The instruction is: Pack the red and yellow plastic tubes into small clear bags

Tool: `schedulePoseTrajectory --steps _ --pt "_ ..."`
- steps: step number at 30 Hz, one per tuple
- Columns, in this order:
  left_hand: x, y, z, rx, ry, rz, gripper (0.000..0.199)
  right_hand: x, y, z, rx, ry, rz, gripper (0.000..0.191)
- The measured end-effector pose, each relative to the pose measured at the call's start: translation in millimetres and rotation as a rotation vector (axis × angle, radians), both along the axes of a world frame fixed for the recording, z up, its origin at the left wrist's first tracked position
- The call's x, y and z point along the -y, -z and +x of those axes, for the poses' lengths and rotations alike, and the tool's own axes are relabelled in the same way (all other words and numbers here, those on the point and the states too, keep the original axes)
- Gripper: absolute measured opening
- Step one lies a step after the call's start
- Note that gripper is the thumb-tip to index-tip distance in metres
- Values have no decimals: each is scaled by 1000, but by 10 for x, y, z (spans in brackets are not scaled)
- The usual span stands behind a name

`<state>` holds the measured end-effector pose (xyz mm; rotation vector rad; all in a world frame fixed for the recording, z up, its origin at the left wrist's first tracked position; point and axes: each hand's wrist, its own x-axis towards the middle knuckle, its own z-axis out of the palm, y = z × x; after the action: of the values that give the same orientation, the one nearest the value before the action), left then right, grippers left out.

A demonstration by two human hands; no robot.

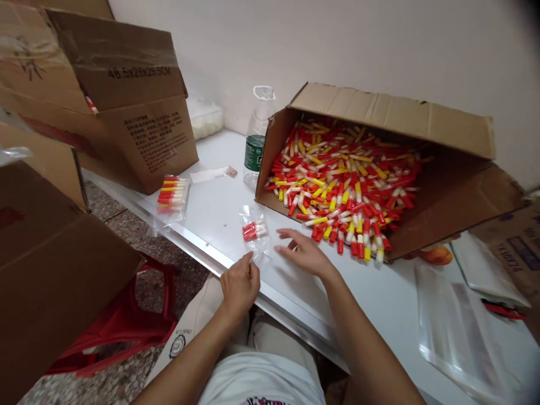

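My left hand (241, 284) is closed in a pinch on the near edge of a small clear plastic bag (262, 247) at the table's front edge. Inside the bag lie a few small red-and-white plastic tubes (254, 229). Just right of the bag is my right hand (304, 251), its fingers spread with nothing in them. Beyond it, a cardboard box on its side (455, 202) spills a heap of red, yellow and white tubes (346, 185) towards me. To the left, a filled clear bag (172, 196) holds a row of these tubes.
Large cardboard boxes (139, 112) stand on the left, above a red plastic stool (122, 320). A clear bottle with a green label (253, 152) is at the back, near a paper strip (211, 175). Flat clear bags (455, 332) lie on the right of the white table (211, 211).
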<state>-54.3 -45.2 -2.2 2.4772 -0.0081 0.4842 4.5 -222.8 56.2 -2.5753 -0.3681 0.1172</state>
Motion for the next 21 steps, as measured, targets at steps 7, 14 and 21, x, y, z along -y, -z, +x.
schedulePoseTrajectory --steps 7,14,21 --pt "-55 -26 -31 26 4 -53 30 -21 -9 734 61 302 -547 40" --pt "-71 -15 4 123 -1 -114 29 -64 53 406 97 156 -303 27" --pt "19 -61 70 104 10 -119 27 -12 -155 -789 54 -64 425 14"
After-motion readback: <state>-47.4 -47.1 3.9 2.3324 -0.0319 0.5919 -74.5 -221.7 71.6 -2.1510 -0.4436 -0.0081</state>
